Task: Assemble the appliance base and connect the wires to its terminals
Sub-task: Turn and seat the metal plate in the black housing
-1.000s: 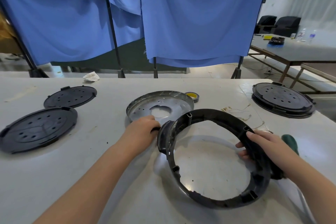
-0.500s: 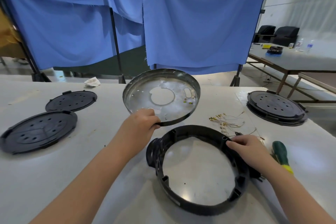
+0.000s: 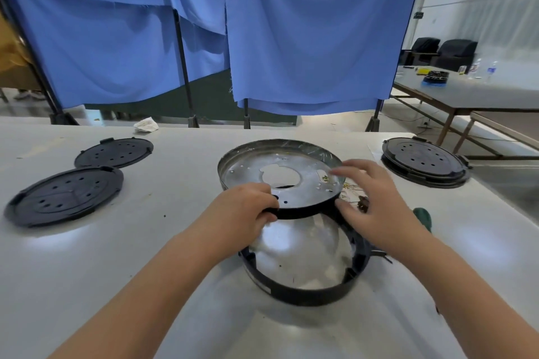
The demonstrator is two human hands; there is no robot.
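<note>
A round metal pan with a centre hole hangs tilted over the far part of a black plastic ring that lies on the white table. My left hand grips the pan's near rim. My right hand is at the pan's right rim, fingers spread and nearly straight, thumb by the rim's lower edge. A bundle of thin wires with brass terminals lies behind my right hand, mostly hidden.
Two black perforated discs lie at the left and a stacked black one at the right. A green-handled screwdriver sits by my right wrist. Blue curtains hang behind the table; another table stands at far right.
My left hand has lifted the metal pan off the table and brought it down and right over the ring. My right hand has left the ring and come to the pan's right rim.
</note>
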